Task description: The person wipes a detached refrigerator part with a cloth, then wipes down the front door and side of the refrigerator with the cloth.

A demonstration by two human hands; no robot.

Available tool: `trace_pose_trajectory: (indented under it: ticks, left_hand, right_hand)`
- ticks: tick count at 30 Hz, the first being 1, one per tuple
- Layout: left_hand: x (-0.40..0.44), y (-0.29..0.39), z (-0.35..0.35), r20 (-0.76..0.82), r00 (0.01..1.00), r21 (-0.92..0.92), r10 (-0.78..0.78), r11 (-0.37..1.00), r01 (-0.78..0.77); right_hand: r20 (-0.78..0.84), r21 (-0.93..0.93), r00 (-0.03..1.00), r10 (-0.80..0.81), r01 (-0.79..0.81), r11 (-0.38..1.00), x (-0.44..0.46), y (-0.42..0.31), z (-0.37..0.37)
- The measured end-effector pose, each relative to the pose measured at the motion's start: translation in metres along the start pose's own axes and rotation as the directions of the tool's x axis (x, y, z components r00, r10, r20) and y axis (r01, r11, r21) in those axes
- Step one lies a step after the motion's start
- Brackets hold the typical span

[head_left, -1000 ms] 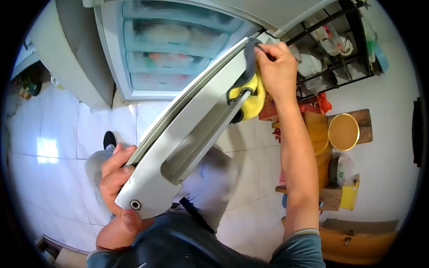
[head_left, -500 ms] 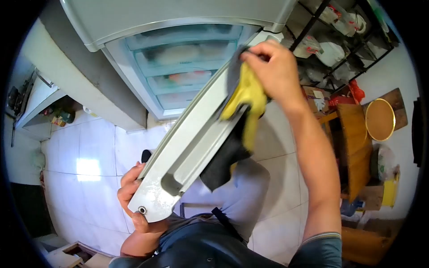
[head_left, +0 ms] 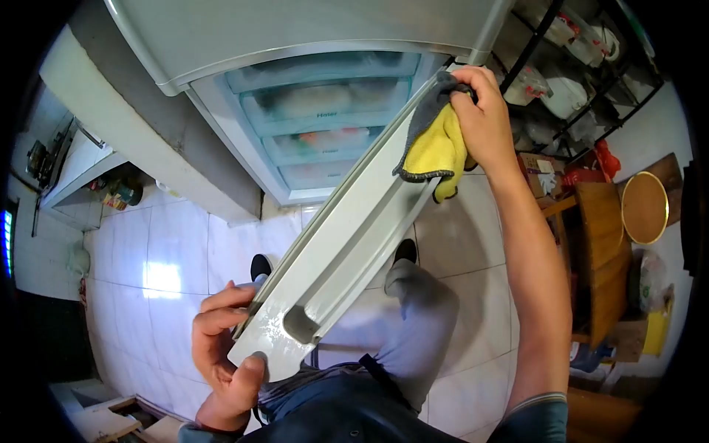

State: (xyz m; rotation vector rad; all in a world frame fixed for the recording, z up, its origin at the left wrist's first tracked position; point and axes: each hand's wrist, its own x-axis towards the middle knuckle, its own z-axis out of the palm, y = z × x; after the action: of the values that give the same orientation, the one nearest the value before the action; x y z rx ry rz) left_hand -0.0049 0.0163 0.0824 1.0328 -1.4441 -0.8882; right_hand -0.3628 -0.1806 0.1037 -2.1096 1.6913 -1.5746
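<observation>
A yellow and grey cloth (head_left: 430, 148) is bunched under my right hand (head_left: 480, 111), whose fingers are closed on it. It lies over the far part of the freezer door's top edge (head_left: 354, 214), close to the hinge side. The door stands swung open towards me, with a long recess and a rounded hollow along its edge. At the near corner my left hand (head_left: 227, 347) grips the door, thumb on the top face and fingers on the outer side. Wet-looking specks show by the hollow.
Behind the door, the open freezer compartment holds several translucent drawers (head_left: 325, 107). A wall edge (head_left: 170, 148) stands to the left. At right are a black rack (head_left: 532, 44), a wooden cabinet (head_left: 594, 258) and a round gold-rimmed board (head_left: 645, 207). My knee (head_left: 425, 295) is below the door.
My right hand has moved the cloth farther up the door edge, and its dangling dark part now lies folded over. My left thumb has shifted onto the door's corner. The view has shifted slightly.
</observation>
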Motion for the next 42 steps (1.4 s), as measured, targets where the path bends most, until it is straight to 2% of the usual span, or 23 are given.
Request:
trace_pose_trajectory:
  ticks: [1,2,3,5,6,11,13,15,17,19,21,22,23,25,31,32,34,42]
  left_hand:
    - [0.005,0.006,-0.001,0.032,0.999,0.094,0.004,0.996,-0.007]
    - [0.008,0.008,0.001,0.006,0.998,0.07,0.065,0.995,-0.065]
    - [0.012,0.007,0.002,0.001,0.998,0.07,0.064,0.995,-0.064]
    - [0.017,0.003,0.005,0.168,0.972,0.204,0.165,0.959,-0.198]
    - [0.016,0.003,0.01,0.1,0.974,0.156,0.204,0.963,-0.218]
    - [0.007,0.0,0.013,0.074,0.98,0.147,0.186,0.97,-0.195]
    - [0.007,-0.002,0.014,0.064,0.976,0.136,0.209,0.967,-0.216]
    - [0.007,-0.001,0.016,0.051,0.975,0.129,0.215,0.967,-0.22]
    - [0.005,0.001,0.017,0.038,0.978,0.142,0.205,0.968,-0.208]
    - [0.004,0.0,0.016,0.036,0.978,0.146,0.206,0.967,-0.21]
    - [0.004,0.0,0.017,0.03,0.978,0.149,0.206,0.967,-0.208]
    - [0.004,0.0,0.016,0.028,0.978,0.159,0.207,0.965,-0.209]
    - [0.004,0.0,0.017,0.026,0.978,0.167,0.206,0.964,-0.208]
    - [0.003,-0.001,0.018,0.017,0.979,0.168,0.204,0.964,-0.204]
    - [-0.002,0.0,0.017,0.004,0.99,0.109,0.14,0.984,-0.14]
    - [-0.002,0.0,0.017,0.005,0.99,0.112,0.14,0.984,-0.14]
    - [-0.003,-0.001,0.018,0.007,0.99,0.108,0.141,0.984,-0.141]
    - [-0.002,0.001,0.017,0.005,0.989,0.104,0.145,0.984,-0.144]
  right_hand:
    - [-0.019,0.13,0.997,0.071,-0.068,0.989,-0.002,-0.002,0.002]
    - [-0.028,0.258,0.989,0.144,-0.132,0.957,-0.004,-0.003,0.004]
    - [-0.025,0.259,0.99,0.141,-0.129,0.957,-0.005,-0.002,0.004]
    - [0.043,0.322,0.995,0.094,-0.103,0.941,-0.012,0.002,0.003]
    - [0.062,0.284,0.998,0.004,-0.022,0.959,-0.017,-0.007,0.001]
    - [0.115,0.22,0.993,-0.011,-0.014,0.976,-0.031,-0.047,-0.004]
    - [0.183,0.223,0.973,-0.139,0.097,0.97,-0.037,-0.047,-0.006]
    - [0.148,0.26,0.976,-0.161,0.119,0.958,-0.037,-0.041,-0.003]
    - [0.108,0.412,0.99,0.092,-0.129,0.902,-0.031,-0.038,-0.002]
    - [0.072,0.429,0.991,0.111,-0.131,0.894,-0.025,-0.037,-0.001]
    - [0.204,0.365,0.976,0.074,-0.147,0.919,-0.018,-0.042,-0.004]
    - [0.215,0.299,0.977,0.005,-0.071,0.952,-0.014,-0.043,-0.005]
    - [0.213,0.299,0.977,0.006,-0.071,0.951,-0.012,-0.045,-0.006]
    - [0.311,0.16,0.95,-0.03,-0.021,0.987,-0.009,-0.05,-0.008]
    - [0.376,0.027,0.924,0.076,-0.093,0.995,-0.002,-0.062,-0.007]
    - [0.376,0.027,0.923,0.078,-0.095,0.995,-0.001,-0.06,-0.007]
    - [0.394,0.089,0.907,0.146,-0.196,0.977,0.002,-0.057,-0.006]
    - [0.377,0.052,0.917,0.129,-0.16,0.986,-0.002,-0.06,-0.004]
